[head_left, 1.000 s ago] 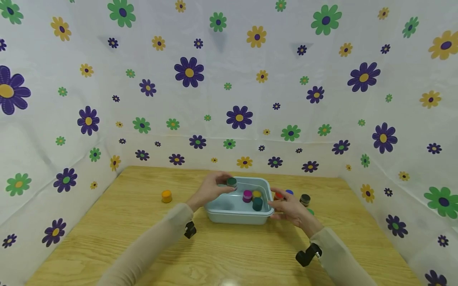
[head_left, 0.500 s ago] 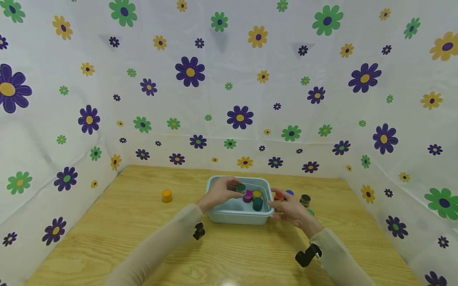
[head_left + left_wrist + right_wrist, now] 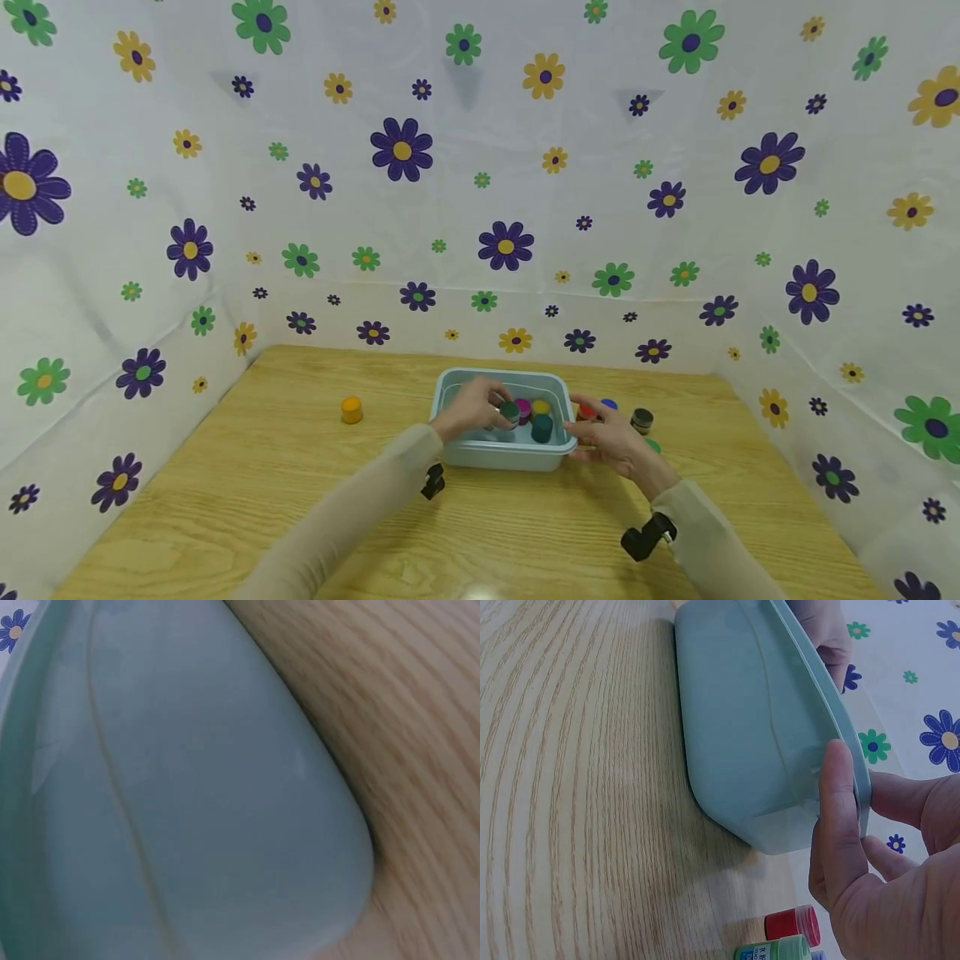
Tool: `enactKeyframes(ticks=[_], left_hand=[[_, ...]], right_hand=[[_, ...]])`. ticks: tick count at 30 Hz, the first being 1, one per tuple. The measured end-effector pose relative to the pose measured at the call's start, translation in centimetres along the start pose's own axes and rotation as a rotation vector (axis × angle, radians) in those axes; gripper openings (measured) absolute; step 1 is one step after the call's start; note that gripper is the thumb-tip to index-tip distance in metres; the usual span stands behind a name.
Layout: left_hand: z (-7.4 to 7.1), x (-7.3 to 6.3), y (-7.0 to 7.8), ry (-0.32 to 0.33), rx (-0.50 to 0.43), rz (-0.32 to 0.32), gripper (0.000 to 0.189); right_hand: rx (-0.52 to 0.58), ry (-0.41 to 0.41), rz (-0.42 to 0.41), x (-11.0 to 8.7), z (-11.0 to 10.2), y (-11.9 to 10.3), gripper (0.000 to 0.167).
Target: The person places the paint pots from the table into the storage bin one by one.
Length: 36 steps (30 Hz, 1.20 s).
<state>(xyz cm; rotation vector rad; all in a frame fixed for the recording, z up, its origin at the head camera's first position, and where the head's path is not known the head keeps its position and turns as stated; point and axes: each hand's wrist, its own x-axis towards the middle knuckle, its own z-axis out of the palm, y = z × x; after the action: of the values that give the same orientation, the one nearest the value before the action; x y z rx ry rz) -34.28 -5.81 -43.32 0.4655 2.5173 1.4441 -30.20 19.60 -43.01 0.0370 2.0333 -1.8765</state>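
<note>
My left hand (image 3: 471,407) reaches into a pale blue plastic tub (image 3: 495,457) and pinches a small paint jar (image 3: 510,412) with a dark green top. Close to that jar inside the tub are a magenta jar (image 3: 522,407), a yellow jar (image 3: 540,407) and a dark teal jar (image 3: 542,429). My right hand (image 3: 611,439) grips the tub's right end; in the right wrist view its thumb and fingers lie on both sides of the rim (image 3: 853,761). The left wrist view shows mostly the tub's outer wall (image 3: 210,787), with the left hand out of sight.
An orange jar (image 3: 351,410) stands on the wooden table (image 3: 480,533) left of the tub. Beyond my right hand are a red jar (image 3: 586,412), a blue jar (image 3: 608,404), a black jar (image 3: 642,420) and a green jar (image 3: 652,446). Flowered sheeting (image 3: 337,217) encloses the table's back and sides.
My left hand has moved right and down from the tub's back left, carrying the dark green jar lower, beside the other jars. The right hand has stayed at the tub's end.
</note>
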Motion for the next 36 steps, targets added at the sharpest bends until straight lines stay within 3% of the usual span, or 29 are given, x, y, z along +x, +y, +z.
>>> enactKeyframes(ticks=[3,10,19,24,31,36], left_hand=[[0.3,0.2,0.0,-0.011,-0.005,-0.006,0.035],[0.7,0.8,-0.5,-0.008,0.173,0.001,0.032],[1.2,1.0,-0.3,-0.030,0.289,-0.025,0.034],[1.2,0.9,-0.2,-0.041,0.268,-0.043,0.035],[1.3,1.1,-0.5,-0.076,0.158,-0.057,0.032],[1.3,1.3,-0.7,-0.070,0.159,-0.030,0.030]], right_hand=[[-0.002,0.003,0.001,0.0,0.0,0.0,0.068],[-0.006,0.003,0.014,0.3,-0.1,-0.1,0.067],[0.001,0.000,0.016,0.3,0.0,-0.2,0.067],[-0.001,0.008,0.008,0.3,0.0,-0.2,0.066],[0.011,-0.003,0.006,0.3,0.0,-0.1,0.067],[0.011,-0.001,0.006,0.1,0.1,0.0,0.068]])
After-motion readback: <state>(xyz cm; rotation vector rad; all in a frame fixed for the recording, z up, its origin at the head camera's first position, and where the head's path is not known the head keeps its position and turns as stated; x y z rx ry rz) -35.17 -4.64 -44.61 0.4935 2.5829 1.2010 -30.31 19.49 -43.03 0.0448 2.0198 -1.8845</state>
